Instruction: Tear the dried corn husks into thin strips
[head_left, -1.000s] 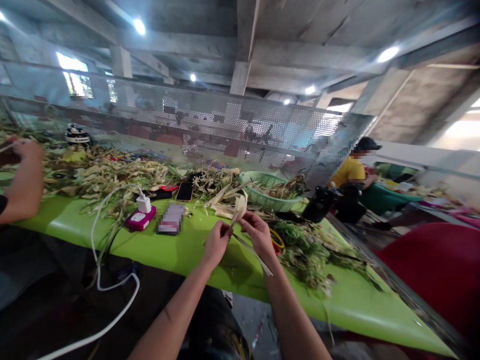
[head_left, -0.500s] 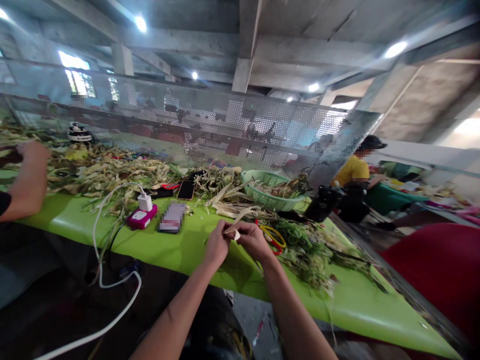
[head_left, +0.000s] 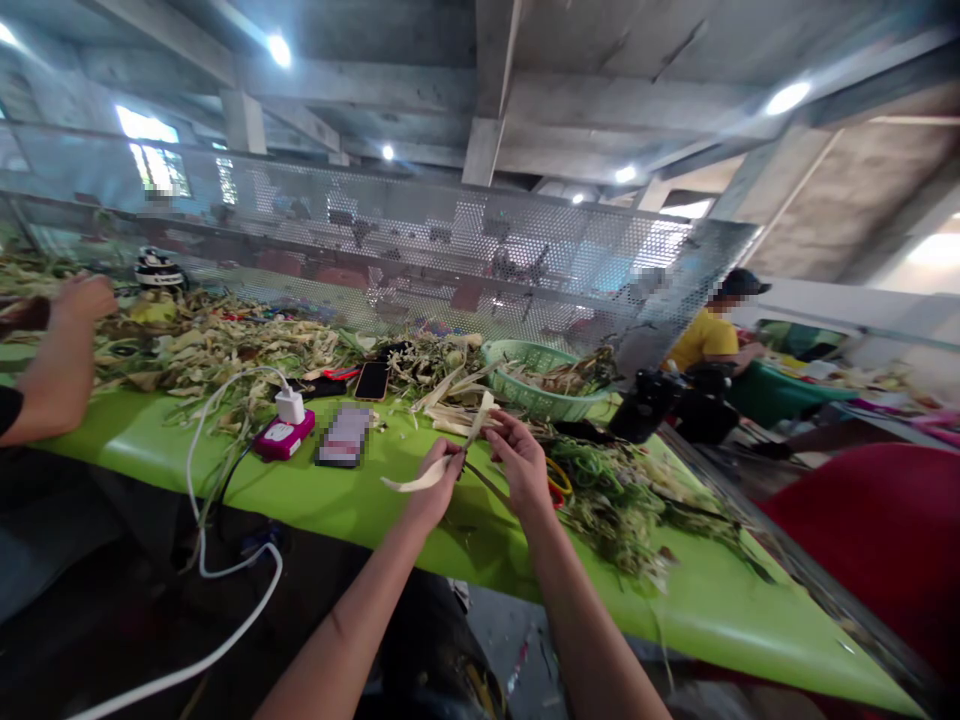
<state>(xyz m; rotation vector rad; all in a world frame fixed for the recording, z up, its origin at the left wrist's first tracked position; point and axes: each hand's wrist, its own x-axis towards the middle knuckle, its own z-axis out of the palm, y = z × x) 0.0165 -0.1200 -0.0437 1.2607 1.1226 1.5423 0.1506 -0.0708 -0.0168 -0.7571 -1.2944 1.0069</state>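
Observation:
Pinched in my left hand (head_left: 435, 492) is a pale, dry plant strip (head_left: 411, 485), which looks like a leaf or husk. One end curls out to the left over the table; another pale piece (head_left: 478, 422) sticks up above my fingers. A darker, thin strip (head_left: 489, 486) slants down from between the hands. My right hand (head_left: 527, 468) is just to the right, fingers apart and fingertips beside the upright piece; whether they touch it is unclear. Behind my right wrist lie a yellow and a red scissor-like handle (head_left: 556, 480), partly hidden.
On the green table (head_left: 360, 510) are a phone (head_left: 344, 436), a pink power block (head_left: 283, 437) with a white cable, and another phone (head_left: 371, 381). Plant scraps (head_left: 255, 345) and a green basket (head_left: 551, 400) stand behind; green trimmings (head_left: 611, 500) lie right. A co-worker's arm (head_left: 60, 355) reaches in at left.
My hands have moved from close together to slightly apart. The right fingers have spread and risen. The pale strip now extends left and upward from my left hand.

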